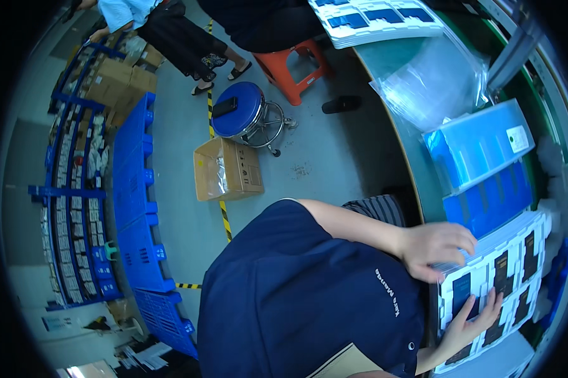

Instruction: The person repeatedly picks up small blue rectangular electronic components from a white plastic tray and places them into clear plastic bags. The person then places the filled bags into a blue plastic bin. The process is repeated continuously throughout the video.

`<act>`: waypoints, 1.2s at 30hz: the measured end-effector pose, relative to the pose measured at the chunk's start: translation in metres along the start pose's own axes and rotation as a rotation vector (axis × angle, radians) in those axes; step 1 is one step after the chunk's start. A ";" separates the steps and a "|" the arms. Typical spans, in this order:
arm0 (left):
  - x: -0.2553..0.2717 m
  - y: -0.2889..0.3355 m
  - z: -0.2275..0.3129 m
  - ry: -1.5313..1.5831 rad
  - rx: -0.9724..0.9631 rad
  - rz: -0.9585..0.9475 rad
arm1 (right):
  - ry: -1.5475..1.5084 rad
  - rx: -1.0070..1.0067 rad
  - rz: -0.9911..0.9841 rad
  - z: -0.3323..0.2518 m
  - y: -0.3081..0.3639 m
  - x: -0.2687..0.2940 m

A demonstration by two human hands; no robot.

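My left hand (pixel 436 249) is over the edge of a stack of white trays, slightly blurred. Its fingers are loosely bent, the thumb stands apart, and I make out nothing in its grip. On the top white tray (pixel 478 275), flat dark rectangular pieces sit in moulded pockets. My right hand (pixel 475 324) lies across this tray with fingers spread, the fingertips over or touching the dark pieces. Just beyond its fingers is one dark blue piece (pixel 462 291). Another black piece (pixel 501 271) fills a pocket beside it. What lies under my right palm is hidden.
A blue translucent bin (pixel 479 145) and clear plastic bags (pixel 432 82) stand along the green bench (pixel 385 60). Another white tray (pixel 385 31) is at its far end. Behind are a blue stool (pixel 238 104), a cardboard box (pixel 243 167), blue pallets (pixel 136 214) and two other people.
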State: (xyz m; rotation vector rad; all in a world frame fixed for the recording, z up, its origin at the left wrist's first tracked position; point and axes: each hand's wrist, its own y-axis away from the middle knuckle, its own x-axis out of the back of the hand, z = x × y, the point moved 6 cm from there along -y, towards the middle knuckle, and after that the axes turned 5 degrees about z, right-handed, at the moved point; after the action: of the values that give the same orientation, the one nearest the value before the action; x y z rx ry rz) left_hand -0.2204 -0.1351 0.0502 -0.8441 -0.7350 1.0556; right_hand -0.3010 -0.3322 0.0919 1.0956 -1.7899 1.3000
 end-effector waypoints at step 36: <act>-0.025 -0.029 -0.059 -0.903 0.123 -0.706 | -0.140 -0.164 0.110 -0.003 0.008 0.021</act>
State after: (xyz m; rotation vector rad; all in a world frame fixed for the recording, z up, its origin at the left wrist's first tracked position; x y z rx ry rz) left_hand -0.1666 -0.1791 0.0435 0.0830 -1.5615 0.7807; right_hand -0.3171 -0.3331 0.1076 1.0316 -2.0471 1.1387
